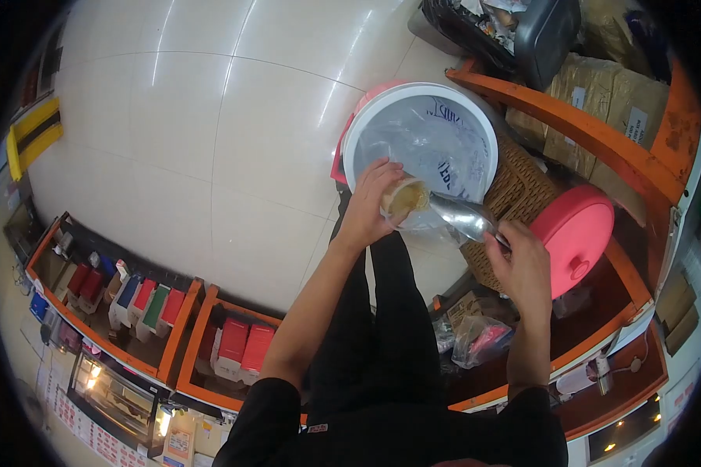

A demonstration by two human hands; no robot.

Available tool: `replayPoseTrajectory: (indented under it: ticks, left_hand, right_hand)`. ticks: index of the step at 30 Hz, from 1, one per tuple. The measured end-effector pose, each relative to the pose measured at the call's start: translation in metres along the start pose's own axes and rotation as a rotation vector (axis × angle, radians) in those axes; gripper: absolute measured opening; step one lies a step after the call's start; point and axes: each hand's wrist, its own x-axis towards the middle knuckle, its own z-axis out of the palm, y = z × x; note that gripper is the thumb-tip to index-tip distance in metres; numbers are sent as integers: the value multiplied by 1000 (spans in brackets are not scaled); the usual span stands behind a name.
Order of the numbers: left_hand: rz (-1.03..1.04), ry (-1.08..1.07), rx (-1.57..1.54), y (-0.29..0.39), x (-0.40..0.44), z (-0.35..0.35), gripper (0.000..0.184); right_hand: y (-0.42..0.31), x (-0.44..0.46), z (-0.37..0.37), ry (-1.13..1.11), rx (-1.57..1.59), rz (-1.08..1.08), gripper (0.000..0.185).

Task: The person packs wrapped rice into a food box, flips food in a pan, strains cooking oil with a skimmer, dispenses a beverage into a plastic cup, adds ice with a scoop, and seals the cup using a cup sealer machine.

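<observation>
My left hand [374, 204] is wrapped round a clear plastic cup [404, 199], tilted, with something yellowish inside that I cannot make out. My right hand [519, 262] grips the handle of a shiny metal scoop [464, 215]. The scoop's tip meets the mouth of the cup, and what it carries, if anything, is hard to see. Both stand over the near edge of a large round bucket [491, 132] with a white rim. Clear plastic with dark lettering lines the bucket, and its contents are unclear.
A pink round lid [575, 240] leans at the right beside a woven basket [514, 183]. Behind are an orange frame [568, 113], cardboard boxes [611, 109] and a dark bin [549, 43] with rubbish. Orange shelving [181, 342] with several coloured boxes stands at the lower left.
</observation>
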Motion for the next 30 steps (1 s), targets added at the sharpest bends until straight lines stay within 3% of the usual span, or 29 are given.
replayPoseTrajectory:
  ticks: [7, 10, 13, 17, 19, 22, 25, 30]
  left_hand:
    - [18, 6, -101, -7, -8, -5, 73]
    - [3, 41, -131, -7, -17, -10, 73]
    - [-10, 64, -153, -11, -29, -19, 76]
    - [-33, 109, -173, -8, -38, -33, 81]
    - [-34, 122, -168, -6, -44, -38, 82]
    - [2, 143, -143, -6, -41, -47, 83]
    - [3, 166, -127, -7, -42, -54, 83]
    - [-15, 245, -107, -14, -46, -50, 82]
  right_hand:
    - [18, -22, -7, 45, 136, 162, 25]
    - [45, 9, 42, 5, 94, 111, 27]
    - [47, 91, 108, -222, -187, 141, 23]
    - [69, 197, 214, -179, -653, -58, 20]
    - [80, 229, 232, -212, -783, -50, 20]
    - [118, 267, 289, -297, -850, -210, 20]
    - [125, 268, 286, -201, -705, -176, 20]
    - [104, 246, 275, -376, -533, -233, 31]
